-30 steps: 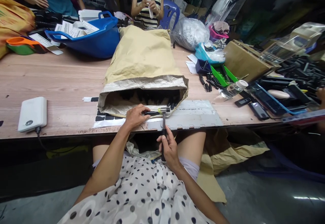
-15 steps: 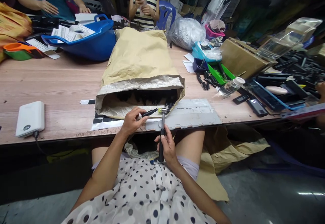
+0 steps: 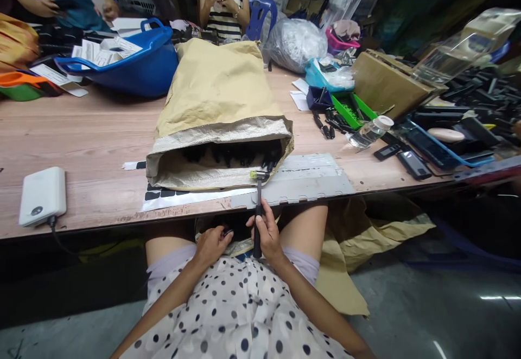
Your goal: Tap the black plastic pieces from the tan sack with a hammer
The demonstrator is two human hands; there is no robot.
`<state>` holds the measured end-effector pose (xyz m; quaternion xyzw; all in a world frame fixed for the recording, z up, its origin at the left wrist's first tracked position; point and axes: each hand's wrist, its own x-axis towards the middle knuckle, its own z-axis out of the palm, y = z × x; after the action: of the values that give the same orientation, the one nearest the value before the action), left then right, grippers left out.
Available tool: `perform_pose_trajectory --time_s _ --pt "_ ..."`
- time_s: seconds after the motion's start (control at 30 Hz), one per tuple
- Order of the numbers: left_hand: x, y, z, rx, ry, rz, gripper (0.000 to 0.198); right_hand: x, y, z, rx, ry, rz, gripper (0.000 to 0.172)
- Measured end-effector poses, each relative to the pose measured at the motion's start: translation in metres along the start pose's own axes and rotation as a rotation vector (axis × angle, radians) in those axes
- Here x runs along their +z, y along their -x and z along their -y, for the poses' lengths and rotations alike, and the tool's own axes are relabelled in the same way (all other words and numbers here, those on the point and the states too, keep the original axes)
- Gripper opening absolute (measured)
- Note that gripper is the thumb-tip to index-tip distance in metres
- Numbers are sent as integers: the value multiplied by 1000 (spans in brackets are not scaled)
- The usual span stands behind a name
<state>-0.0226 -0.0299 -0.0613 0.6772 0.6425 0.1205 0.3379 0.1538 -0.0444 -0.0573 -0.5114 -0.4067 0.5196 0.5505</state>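
Note:
My right hand (image 3: 266, 234) is closed round the black handle of a small hammer (image 3: 258, 207); the hammer's head rests at the table's front edge, on a grey plastic sheet (image 3: 309, 183). Down in my lap, below the table edge, my left hand (image 3: 211, 244) is closed on a small black part (image 3: 226, 232). A big tan paper sack (image 3: 220, 109) lies on the table right in front of me, its mouth open towards me and full of black parts.
A white power bank (image 3: 42, 195) sits at the left front edge, a blue tub (image 3: 134, 71) with papers behind it. Right of the sack are a green tray (image 3: 350, 110), a clear bottle (image 3: 369, 131) and black parts. Two other people stand across the table.
My left hand has come off the table with the black part and dropped into my lap. The hammer stays in my right hand, its head still by the sack's mouth.

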Motion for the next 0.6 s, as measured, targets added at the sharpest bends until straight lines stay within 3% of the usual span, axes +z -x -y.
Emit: perform_pose_trajectory --time_s 0.1,0.17,0.27,0.33,0.43,0.6 --pt "-1 -1 -8 44 -83 43 7 -1 0 0 -7 19 10 59" --pt "-8 1 -20 167 -55 12 6 -3 0 -1 -13 36 20 58" --pt "-27 -4 -44 404 85 -282 28 -4 -1 -3 -30 61 19 58" --pt "-45 -20 -62 442 119 -535 35 -4 -1 -4 -40 75 6 58" --pt "-70 -62 -83 205 31 -690 32 -4 -2 -6 -42 92 -5 58" --pt "-87 -130 -91 -143 -90 -505 28 -4 -2 -4 -33 104 9 57"
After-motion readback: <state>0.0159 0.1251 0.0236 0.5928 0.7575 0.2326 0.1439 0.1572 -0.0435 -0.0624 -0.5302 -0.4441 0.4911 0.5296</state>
